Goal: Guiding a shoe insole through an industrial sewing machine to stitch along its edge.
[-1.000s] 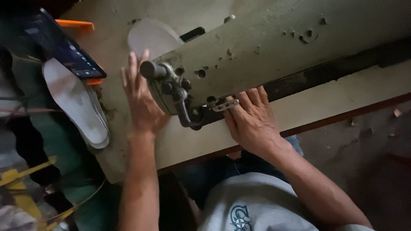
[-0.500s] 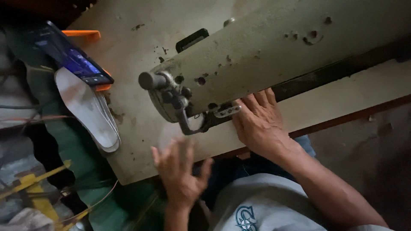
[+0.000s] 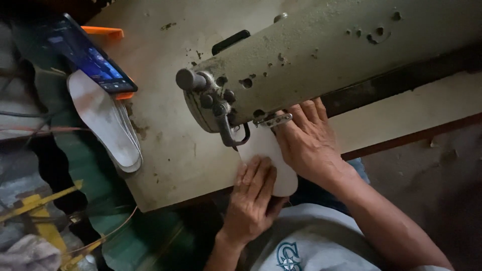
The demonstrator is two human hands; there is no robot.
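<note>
in the middle of the frame a white, flat, insole-shaped piece (image 3: pixel 268 158) lies on the worn beige table top (image 3: pixel 165 150), with its upper end under the head of the old olive-green metal sewing machine (image 3: pixel 321 55) and its rounded lower end reaching over the near edge of the table. the left hand (image 3: pixel 253 200) is in the lower middle of the frame. it lies flat on the lower left part of the white piece, the fingers are stretched and close together, they press on it and do not grip it. the right hand (image 3: pixel 309 143) is just to the right, in the centre right of the frame. it rests palm down on the right side of the same piece, the fingers are extended toward the machine and the fingertips are beside the small metal presser foot (image 3: pixel 273 120). this hand also is open and holds nothing. both hands touch the piece and they are just beside each other.

at the left of the frame a stack of white insoles (image 3: pixel 108 123) lies at the left edge of the table. above it, in the upper left, a dark smartphone with a lit screen (image 3: pixel 93 57) leans on an orange plastic holder (image 3: pixel 103 32). in the lower left corner there are yellow metal bars (image 3: pixel 35 208), in dim light. the person wears a grey shirt (image 3: pixel 311 241), seen at the bottom of the frame.
</note>
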